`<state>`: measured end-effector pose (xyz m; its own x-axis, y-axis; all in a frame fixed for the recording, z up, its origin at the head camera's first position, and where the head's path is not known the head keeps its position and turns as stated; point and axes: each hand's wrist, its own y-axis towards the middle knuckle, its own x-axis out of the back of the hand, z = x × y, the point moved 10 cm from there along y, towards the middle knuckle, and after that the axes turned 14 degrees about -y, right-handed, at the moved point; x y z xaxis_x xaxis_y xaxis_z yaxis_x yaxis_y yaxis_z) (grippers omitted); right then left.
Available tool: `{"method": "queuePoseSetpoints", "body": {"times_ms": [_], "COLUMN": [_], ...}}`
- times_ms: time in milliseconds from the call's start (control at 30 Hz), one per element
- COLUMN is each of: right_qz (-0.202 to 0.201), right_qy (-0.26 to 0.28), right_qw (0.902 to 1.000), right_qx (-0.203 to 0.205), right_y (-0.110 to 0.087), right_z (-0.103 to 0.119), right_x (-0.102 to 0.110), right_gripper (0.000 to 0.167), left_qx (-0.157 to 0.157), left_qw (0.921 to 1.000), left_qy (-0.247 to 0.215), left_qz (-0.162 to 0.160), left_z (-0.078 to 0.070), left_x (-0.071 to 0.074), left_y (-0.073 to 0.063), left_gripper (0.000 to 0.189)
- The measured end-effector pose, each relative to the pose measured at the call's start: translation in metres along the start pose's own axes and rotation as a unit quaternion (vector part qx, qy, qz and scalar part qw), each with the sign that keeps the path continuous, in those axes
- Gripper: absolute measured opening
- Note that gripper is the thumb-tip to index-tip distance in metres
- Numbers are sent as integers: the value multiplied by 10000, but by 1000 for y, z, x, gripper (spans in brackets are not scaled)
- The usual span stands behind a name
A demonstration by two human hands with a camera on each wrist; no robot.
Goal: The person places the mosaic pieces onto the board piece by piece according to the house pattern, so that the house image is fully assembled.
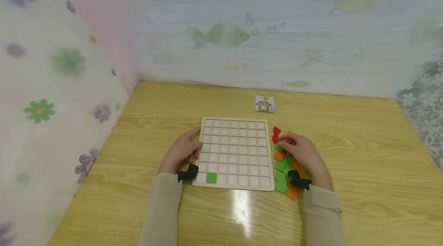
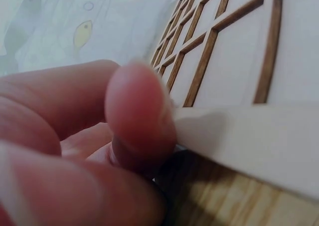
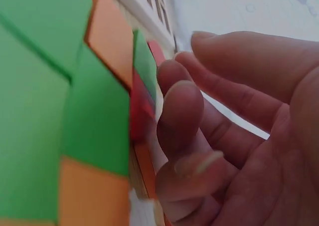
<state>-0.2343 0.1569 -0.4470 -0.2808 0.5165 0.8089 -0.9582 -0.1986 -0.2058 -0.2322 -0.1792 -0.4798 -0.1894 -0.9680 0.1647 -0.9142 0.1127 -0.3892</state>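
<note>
A wooden grid board lies flat, with one green square tile in its bottom row. My left hand rests at the board's left edge. In the left wrist view, a fingertip touches the pale rim. On the other side, my right hand hovers over a pile of green and orange tiles, its fingers loosely bent. No piece shows between those fingers in the right wrist view. Close by its fingertips lie a red curved piece and an orange tile. The hand and wrist hide part of the pile.
Behind the board lies a small card printed with a coloured grid pattern. The wooden table meets a fish-patterned wall at the back and a flowered wall on the left. Both wrists wear black cameras.
</note>
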Motion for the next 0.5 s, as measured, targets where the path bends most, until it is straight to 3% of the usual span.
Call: {"method": "queuePoseSetpoints", "body": {"times_ms": [500], "right_qz": [-52], "right_qy": [-948], "right_qw": [9955], "right_qx": [60], "right_y": [1], "right_z": [3], "right_x": [2], "right_gripper": [33], "left_qx": [77], "left_qw": [10000], "left_qy": [-53], "left_qz": [-5], "left_z": [-1], "left_x": [-1], "left_y": [0], "left_gripper": [66]}}
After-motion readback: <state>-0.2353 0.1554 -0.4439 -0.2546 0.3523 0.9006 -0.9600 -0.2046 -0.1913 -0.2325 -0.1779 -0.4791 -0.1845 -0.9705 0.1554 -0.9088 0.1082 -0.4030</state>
